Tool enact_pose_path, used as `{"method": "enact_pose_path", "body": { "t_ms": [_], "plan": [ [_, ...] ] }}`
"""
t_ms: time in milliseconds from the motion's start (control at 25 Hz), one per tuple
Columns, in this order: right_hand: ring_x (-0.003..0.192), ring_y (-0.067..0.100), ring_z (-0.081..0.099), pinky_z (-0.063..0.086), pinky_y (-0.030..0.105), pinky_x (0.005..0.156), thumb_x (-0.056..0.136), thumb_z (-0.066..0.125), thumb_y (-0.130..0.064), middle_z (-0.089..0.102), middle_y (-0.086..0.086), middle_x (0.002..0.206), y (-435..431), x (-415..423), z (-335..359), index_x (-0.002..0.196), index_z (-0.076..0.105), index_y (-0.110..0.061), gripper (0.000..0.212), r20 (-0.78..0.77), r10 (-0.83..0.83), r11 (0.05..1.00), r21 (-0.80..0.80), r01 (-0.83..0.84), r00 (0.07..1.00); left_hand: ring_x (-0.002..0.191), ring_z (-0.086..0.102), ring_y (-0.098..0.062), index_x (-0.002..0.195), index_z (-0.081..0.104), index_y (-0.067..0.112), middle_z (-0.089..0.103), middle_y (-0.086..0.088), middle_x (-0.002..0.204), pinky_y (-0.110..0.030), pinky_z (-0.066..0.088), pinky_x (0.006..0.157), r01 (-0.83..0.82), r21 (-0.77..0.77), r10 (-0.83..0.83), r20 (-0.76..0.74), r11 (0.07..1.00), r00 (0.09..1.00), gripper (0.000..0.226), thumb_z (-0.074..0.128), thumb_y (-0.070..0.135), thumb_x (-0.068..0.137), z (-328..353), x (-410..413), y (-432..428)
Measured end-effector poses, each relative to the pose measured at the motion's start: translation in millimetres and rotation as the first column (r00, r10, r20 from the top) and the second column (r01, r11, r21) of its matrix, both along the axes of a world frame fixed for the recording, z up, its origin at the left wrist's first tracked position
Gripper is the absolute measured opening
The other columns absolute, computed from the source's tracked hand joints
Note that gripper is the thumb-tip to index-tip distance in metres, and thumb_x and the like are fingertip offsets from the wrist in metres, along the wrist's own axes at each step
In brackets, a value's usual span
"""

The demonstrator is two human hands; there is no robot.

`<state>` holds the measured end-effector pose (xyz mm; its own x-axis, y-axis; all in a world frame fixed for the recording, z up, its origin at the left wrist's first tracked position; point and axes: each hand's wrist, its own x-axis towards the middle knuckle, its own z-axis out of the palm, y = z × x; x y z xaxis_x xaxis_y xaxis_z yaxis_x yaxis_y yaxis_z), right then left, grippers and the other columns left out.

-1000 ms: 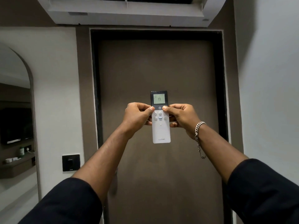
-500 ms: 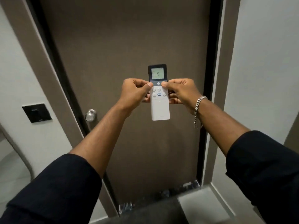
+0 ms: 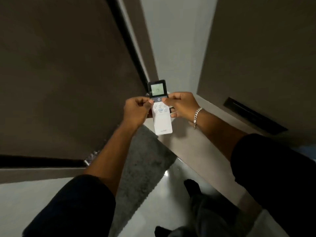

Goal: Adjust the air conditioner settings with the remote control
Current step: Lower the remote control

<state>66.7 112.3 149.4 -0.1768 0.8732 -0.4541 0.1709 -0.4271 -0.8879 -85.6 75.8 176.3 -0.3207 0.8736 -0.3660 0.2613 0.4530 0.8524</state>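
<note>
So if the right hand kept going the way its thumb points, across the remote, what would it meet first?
Most likely the left hand. The right hand grips the remote control from its right edge, thumb aimed leftward over the power-button row, and the left thumb sits just opposite. Their relative depth is unclear.

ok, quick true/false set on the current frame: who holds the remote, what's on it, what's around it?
1. Both hands hold the remote. True: the left hand and right hand grip it from either side.
2. The remote's screen is dark. False: it is lit pale green with digits showing, too blurred to read surely.
3. A chain bracelet sits on the left wrist. False: it is on the right wrist.
4. The screen end of the remote points away from the person. True.
5. The air conditioner unit is in view. False: only a door, walls and floor show.
</note>
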Motion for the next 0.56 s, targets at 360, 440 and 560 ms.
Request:
{"method": "enact_pose_path", "body": {
  "t_ms": [360,440,560],
  "plan": [
    [0.083,0.029,0.072,0.06,0.038,0.068,0.086,0.07,-0.016,0.071,0.014,0.097,-83.1,160.9,-256.2,0.074,0.061,-0.021,0.016,0.18,-0.397,0.761,-0.484,0.432,0.9,0.094,0.072,-0.023,0.098,0.076,0.01,0.077,-0.009,0.104,-0.039,0.059,0.088,0.243,-0.297,-0.231,0.075,0.923,0.97,0.021,0.064,0.0,0.083,-274.8,170.0,-44.6],
    [0.073,0.027,0.072,0.061,0.037,0.061,0.084,0.072,-0.014,0.072,0.018,0.093,-92.5,171.4,-287.5,0.073,0.062,-0.018,0.015,0.225,-0.426,0.703,-0.527,0.477,0.876,0.097,0.07,-0.02,0.102,0.076,0.013,0.076,-0.005,0.108,-0.033,0.057,0.089,0.342,-0.289,-0.34,0.059,0.894,0.938,0.029,0.06,-0.002,0.084,-300.3,182.5,-52.7],
    [0.076,0.028,0.075,0.064,0.039,0.063,0.079,0.074,-0.014,0.075,0.019,0.094,-102.4,176.3,-316.4,0.08,0.071,-0.01,0.005,0.325,-0.433,0.677,-0.498,0.542,0.841,0.1,0.065,-0.02,0.113,0.071,0.014,0.072,-0.008,0.116,-0.032,0.052,0.094,0.478,-0.337,-0.513,-0.015,0.811,0.858,0.037,0.053,-0.001,0.085,-313.5,187.7,-56.5]
  ]
}}
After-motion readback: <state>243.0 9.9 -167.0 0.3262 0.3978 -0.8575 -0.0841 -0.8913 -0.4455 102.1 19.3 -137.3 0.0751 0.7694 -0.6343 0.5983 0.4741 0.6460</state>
